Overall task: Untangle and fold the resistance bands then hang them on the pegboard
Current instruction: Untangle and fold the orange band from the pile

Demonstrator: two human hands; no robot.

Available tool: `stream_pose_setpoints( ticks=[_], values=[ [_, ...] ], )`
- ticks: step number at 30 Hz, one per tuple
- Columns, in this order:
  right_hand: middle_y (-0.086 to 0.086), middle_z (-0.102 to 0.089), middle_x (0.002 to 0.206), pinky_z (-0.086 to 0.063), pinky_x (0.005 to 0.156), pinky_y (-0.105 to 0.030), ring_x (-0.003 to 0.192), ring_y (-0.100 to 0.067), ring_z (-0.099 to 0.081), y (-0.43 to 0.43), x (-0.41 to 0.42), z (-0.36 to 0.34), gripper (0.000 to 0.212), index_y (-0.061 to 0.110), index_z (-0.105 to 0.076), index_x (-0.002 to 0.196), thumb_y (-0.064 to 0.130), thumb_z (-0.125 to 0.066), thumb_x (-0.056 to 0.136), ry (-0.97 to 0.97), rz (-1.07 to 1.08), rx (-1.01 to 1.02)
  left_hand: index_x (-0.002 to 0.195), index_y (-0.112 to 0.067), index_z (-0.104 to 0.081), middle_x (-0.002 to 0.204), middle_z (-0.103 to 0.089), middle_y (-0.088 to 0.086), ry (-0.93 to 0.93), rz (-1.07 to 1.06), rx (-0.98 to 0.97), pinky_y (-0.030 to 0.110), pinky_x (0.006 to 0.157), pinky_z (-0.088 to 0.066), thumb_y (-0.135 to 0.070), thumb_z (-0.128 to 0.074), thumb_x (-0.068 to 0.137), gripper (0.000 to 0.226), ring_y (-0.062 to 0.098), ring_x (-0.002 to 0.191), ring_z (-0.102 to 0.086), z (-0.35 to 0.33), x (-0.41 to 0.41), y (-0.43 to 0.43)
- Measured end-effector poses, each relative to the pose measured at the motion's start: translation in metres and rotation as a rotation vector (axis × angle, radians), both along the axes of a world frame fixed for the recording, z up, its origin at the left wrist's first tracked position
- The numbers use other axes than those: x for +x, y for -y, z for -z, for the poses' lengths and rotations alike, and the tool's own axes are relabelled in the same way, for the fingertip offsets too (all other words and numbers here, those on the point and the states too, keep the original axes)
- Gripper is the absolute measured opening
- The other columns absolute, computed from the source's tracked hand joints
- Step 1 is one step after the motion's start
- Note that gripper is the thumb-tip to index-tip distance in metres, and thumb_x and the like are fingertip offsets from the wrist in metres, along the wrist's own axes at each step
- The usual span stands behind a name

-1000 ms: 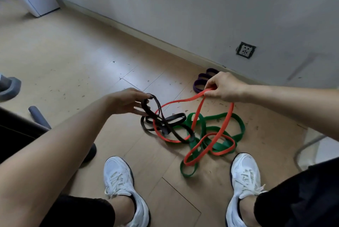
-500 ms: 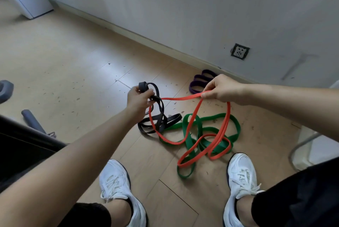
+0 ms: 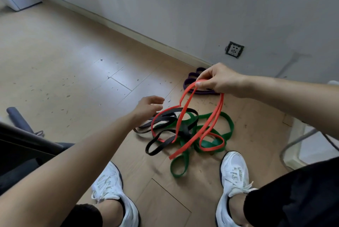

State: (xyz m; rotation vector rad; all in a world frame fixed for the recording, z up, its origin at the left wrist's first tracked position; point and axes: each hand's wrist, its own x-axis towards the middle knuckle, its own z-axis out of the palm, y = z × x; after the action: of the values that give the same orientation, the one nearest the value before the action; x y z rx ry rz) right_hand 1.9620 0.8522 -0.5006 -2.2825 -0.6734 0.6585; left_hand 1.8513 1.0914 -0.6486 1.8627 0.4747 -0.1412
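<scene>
We pinch the red band (image 3: 215,116) in our right hand (image 3: 218,80), left hand (image 3: 147,107) open, untangling barely begun, nothing hung

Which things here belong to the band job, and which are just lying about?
Job: red band, pinched by the right hand; black band and green band tangled with it on the floor; purple band by the wall; left hand, open over the black one.
Lying about: wall socket; grey cylinder at left; white shoes.

There are 4 resistance bands (image 3: 217,113) (image 3: 170,112) (image 3: 230,127) (image 3: 190,81), 2 hands (image 3: 148,107) (image 3: 218,78), 2 white shoes (image 3: 113,190) (image 3: 233,170) and 1 wall socket (image 3: 234,49).
</scene>
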Motion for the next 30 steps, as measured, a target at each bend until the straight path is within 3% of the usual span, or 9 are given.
stream_pose_setpoints(
  ticks=[6, 9, 11, 14, 17, 21, 24, 27, 30],
  values=[
    [0.016, -0.061, 0.054, -0.036, 0.049, -0.01, 0.048, 0.001, -0.048, 0.01, 0.003, -0.02, 0.011, 0.011, -0.078, 0.095, 0.016, -0.069, 0.096, 0.017, -0.114, 0.103, 0.151, -0.02, -0.043, 0.15, -0.049, 0.003, 0.052, 0.126, 0.2, 0.041, 0.109, -0.046, -0.016, -0.066, 0.097, 0.059, 0.021, 0.131, -0.051, 0.007, 0.017, 0.02],
    [0.012, -0.072, 0.07, -0.047, 0.058, -0.013, 0.062, 0.001, -0.061, 0.018, 0.007, -0.03, 0.011, 0.011, -0.078, 0.1, 0.017, -0.069, 0.095, 0.072, -0.121, 0.162, 0.13, -0.018, -0.065, 0.127, -0.068, 0.003, -0.033, 0.296, 0.352, 0.043, 0.103, -0.053, -0.022, -0.062, 0.099, 0.031, 0.021, 0.114, -0.065, 0.012, 0.017, 0.017],
    [0.003, -0.076, 0.085, -0.053, 0.071, -0.021, 0.076, -0.006, -0.067, 0.023, 0.014, -0.033, 0.011, 0.014, -0.078, 0.1, 0.019, -0.071, 0.094, 0.148, -0.064, 0.179, 0.111, -0.015, -0.073, 0.106, -0.075, 0.001, -0.067, 0.33, 0.321, 0.038, 0.095, -0.055, -0.026, -0.059, 0.101, 0.02, 0.018, 0.101, -0.069, 0.008, 0.013, 0.012],
    [0.002, -0.074, 0.09, -0.053, 0.076, -0.02, 0.08, -0.005, -0.066, 0.028, 0.018, -0.038, 0.011, 0.016, -0.077, 0.103, 0.02, -0.072, 0.094, 0.231, 0.029, 0.214, 0.104, -0.012, -0.071, 0.101, -0.076, 0.005, -0.068, 0.279, 0.203, 0.033, 0.09, -0.053, -0.026, -0.058, 0.102, 0.019, 0.02, 0.099, -0.07, -0.012, 0.012, -0.002],
    [-0.001, -0.074, 0.094, -0.055, 0.08, -0.022, 0.085, -0.01, -0.066, 0.029, 0.019, -0.047, 0.012, 0.015, -0.076, 0.104, 0.02, -0.072, 0.094, 0.278, 0.093, 0.269, 0.102, -0.008, -0.065, 0.09, -0.072, 0.012, -0.06, 0.181, 0.129, 0.038, 0.08, -0.06, -0.021, -0.055, 0.104, 0.016, 0.027, 0.085, -0.073, -0.045, 0.013, -0.021],
    [-0.001, -0.072, 0.09, -0.053, 0.076, -0.023, 0.082, -0.011, -0.063, 0.026, 0.015, -0.056, 0.008, 0.018, -0.075, 0.101, 0.02, -0.071, 0.095, 0.278, 0.125, 0.298, 0.107, -0.008, -0.066, 0.083, -0.064, 0.012, 0.015, 0.111, 0.271, 0.031, 0.063, -0.06, -0.022, -0.058, 0.103, 0.017, 0.023, 0.067, -0.07, -0.1, 0.008, -0.041],
    [0.003, -0.071, 0.09, -0.049, 0.073, -0.018, 0.083, -0.008, -0.064, 0.025, 0.012, -0.062, 0.007, 0.019, -0.075, 0.1, 0.02, -0.07, 0.095, 0.268, 0.122, 0.292, 0.101, -0.014, -0.069, 0.081, -0.064, 0.009, 0.112, 0.022, 0.431, 0.027, 0.051, -0.05, -0.023, -0.061, 0.1, 0.013, 0.022, 0.065, -0.067, -0.134, 0.001, -0.049],
    [0.006, -0.071, 0.09, -0.046, 0.069, -0.011, 0.082, -0.004, -0.064, 0.022, 0.006, -0.066, 0.009, 0.019, -0.075, 0.102, 0.02, -0.071, 0.095, 0.237, 0.082, 0.25, 0.096, -0.016, -0.071, 0.076, -0.063, 0.005, 0.238, -0.083, 0.531, 0.028, 0.054, -0.048, -0.024, -0.064, 0.098, 0.011, 0.019, 0.064, -0.06, -0.162, -0.006, -0.056],
    [0.004, -0.072, 0.092, -0.047, 0.072, -0.016, 0.084, -0.007, -0.065, 0.016, 0.0, -0.07, 0.009, 0.018, -0.075, 0.102, 0.02, -0.07, 0.095, 0.234, 0.066, 0.283, 0.096, -0.014, -0.073, 0.076, -0.062, 0.006, 0.254, -0.095, 0.509, 0.031, 0.057, -0.049, -0.024, -0.066, 0.096, 0.012, 0.019, 0.063, -0.055, -0.183, -0.014, -0.061]
  ],
)
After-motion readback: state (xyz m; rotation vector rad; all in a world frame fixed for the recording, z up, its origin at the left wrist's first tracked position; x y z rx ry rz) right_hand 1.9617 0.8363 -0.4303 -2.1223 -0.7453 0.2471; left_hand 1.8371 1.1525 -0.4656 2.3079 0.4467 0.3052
